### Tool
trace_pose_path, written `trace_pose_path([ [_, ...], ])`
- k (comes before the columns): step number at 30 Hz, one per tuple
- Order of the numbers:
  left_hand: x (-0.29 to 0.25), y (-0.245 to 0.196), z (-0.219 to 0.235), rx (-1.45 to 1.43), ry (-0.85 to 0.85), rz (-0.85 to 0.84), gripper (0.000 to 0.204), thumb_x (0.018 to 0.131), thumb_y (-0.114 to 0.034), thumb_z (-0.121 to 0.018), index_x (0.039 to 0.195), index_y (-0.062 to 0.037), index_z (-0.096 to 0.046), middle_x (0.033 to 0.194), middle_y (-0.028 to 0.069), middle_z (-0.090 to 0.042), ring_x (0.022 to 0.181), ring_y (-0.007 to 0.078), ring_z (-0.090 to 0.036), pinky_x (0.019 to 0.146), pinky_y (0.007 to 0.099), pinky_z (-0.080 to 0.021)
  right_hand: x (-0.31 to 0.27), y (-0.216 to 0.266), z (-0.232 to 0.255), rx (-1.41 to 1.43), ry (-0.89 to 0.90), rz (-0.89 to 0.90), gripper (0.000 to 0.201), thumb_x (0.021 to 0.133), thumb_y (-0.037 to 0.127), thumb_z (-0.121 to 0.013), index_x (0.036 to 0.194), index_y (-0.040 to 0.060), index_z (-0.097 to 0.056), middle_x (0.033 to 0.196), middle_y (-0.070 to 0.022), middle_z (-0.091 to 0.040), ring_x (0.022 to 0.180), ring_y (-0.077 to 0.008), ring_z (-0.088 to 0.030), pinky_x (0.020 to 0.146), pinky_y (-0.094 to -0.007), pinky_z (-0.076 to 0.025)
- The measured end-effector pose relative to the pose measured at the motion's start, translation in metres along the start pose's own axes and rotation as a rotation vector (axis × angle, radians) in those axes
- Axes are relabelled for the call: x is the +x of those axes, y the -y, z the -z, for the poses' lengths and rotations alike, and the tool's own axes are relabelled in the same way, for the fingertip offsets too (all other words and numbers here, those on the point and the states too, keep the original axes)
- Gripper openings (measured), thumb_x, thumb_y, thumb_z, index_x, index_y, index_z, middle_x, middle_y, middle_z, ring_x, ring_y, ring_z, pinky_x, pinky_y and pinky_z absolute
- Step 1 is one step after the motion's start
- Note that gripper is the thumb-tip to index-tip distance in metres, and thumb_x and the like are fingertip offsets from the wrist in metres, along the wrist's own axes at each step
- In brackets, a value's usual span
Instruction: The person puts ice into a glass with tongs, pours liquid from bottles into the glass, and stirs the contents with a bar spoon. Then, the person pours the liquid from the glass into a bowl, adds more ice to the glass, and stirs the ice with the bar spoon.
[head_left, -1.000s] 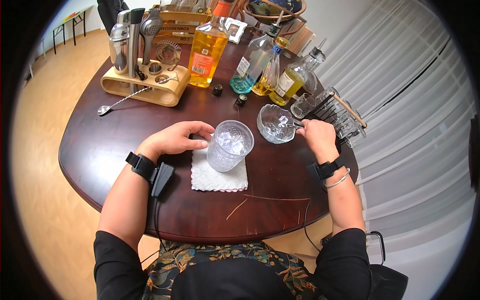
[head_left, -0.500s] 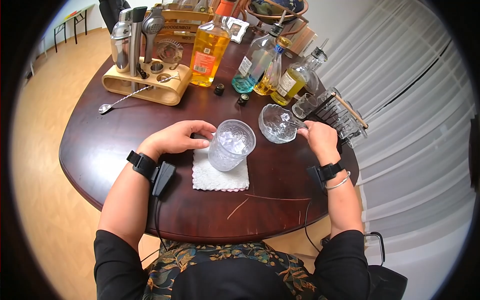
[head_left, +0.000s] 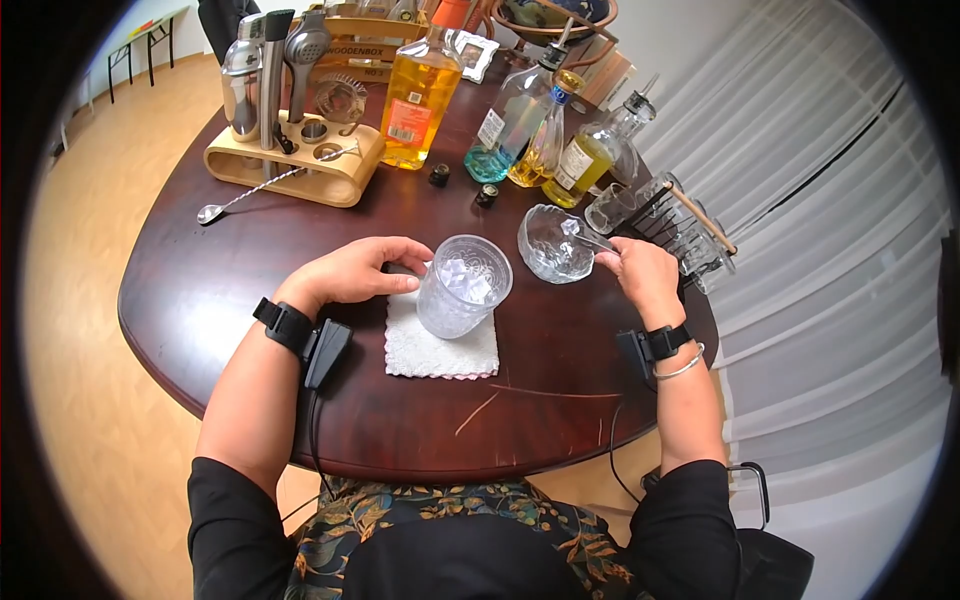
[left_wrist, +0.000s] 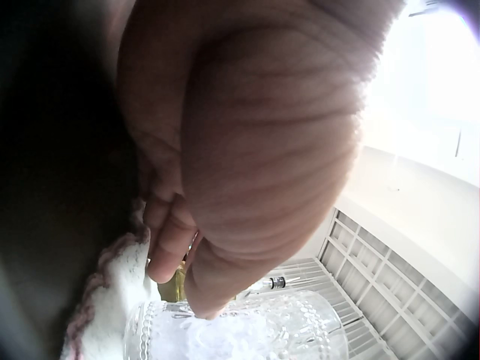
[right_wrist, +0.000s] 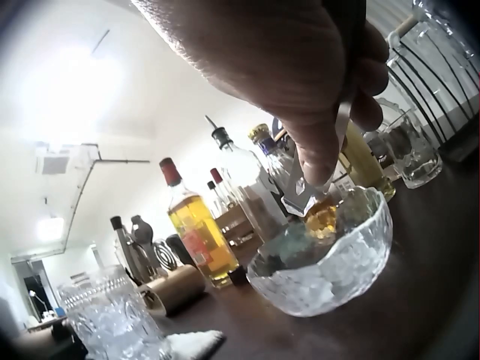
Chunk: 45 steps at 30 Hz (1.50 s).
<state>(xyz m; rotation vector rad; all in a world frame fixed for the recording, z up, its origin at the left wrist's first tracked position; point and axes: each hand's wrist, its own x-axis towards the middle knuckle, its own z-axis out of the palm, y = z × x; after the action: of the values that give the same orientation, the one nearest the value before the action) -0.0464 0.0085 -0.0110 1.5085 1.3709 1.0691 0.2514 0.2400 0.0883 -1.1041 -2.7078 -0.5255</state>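
Note:
My right hand [head_left: 645, 275] grips slim metal tongs [head_left: 598, 240] whose end reaches over a clear glass bowl [head_left: 548, 262]. An ice cube [head_left: 570, 227] shows at that end. Seen from the right wrist, more ice [right_wrist: 330, 281] lies in the bowl. A patterned clear tumbler [head_left: 450, 318] full of ice stands on a folded white cloth [head_left: 430, 358]. My left hand [head_left: 355, 270] lies at its left side, fingers loosely extended and fingertips right at the glass. From the left wrist, the thumb [left_wrist: 210, 292] overlaps the tumbler's rim.
Behind the bowl stand an orange-capped amber bottle [head_left: 415, 110], a blue-tinted bottle [head_left: 490, 140] and a yellow one [head_left: 575, 170]. A wooden bar-tool stand [head_left: 340, 190] sits back left, with a twisted bar spoon [head_left: 245, 197] leaning on it. A glass rack [head_left: 690, 225] is at right.
The right hand and tongs have shifted very slightly over the bowl, the ice cube staying near the bowl's rim. The left hand keeps its place beside the tumbler.

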Motion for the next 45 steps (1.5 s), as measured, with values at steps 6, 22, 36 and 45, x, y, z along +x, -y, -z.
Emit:
trace_pose_path([
  [6,0.001,0.003,0.001,-0.001,-0.005,-0.012,0.044,0.089,-0.015,-0.065,0.129,-0.0025,-0.052,0.118,0.0087,-0.062,0.11,0.0148,-0.056,0.097,0.0305,-0.043,-0.002,-0.003,0.002,0.004,0.046,-0.027,0.032,0.08,0.045,-0.066,0.094,0.0166,-0.071,0.079,-0.0104,-0.068,0.078,-0.0307,-0.065,0.064,-0.0416,-0.049],
  [22,-0.002,0.0,0.0,0.028,-0.018,-0.011,0.045,0.088,-0.015,-0.065,0.13,-0.003,-0.052,0.118,0.0086,-0.062,0.109,0.0148,-0.056,0.096,0.0308,-0.044,-0.03,0.055,0.063,0.635,0.046,0.267,0.031,0.081,0.038,-0.069,0.101,0.0144,-0.07,0.088,-0.0086,-0.069,0.08,-0.028,-0.065,0.068,-0.0325,-0.05],
  [36,-0.002,0.0,0.0,0.031,-0.024,-0.009,0.045,0.089,-0.015,-0.065,0.13,-0.0026,-0.051,0.118,0.0089,-0.062,0.109,0.0154,-0.056,0.097,0.0309,-0.043,-0.007,0.012,0.055,0.362,0.234,0.028,0.036,0.078,0.037,-0.072,0.104,0.0118,-0.07,0.085,-0.0128,-0.068,0.081,-0.0309,-0.064,0.072,-0.038,-0.049],
  [45,-0.001,0.002,0.0,-0.011,-0.004,-0.003,0.044,0.09,-0.015,-0.064,0.13,-0.0022,-0.051,0.115,0.0081,-0.063,0.107,0.0135,-0.056,0.095,0.0292,-0.044,0.018,0.009,0.01,0.068,0.18,0.179,0.041,0.073,0.042,-0.075,0.102,0.0146,-0.072,0.089,-0.0117,-0.07,0.091,-0.0294,-0.065,0.079,-0.0393,-0.05],
])
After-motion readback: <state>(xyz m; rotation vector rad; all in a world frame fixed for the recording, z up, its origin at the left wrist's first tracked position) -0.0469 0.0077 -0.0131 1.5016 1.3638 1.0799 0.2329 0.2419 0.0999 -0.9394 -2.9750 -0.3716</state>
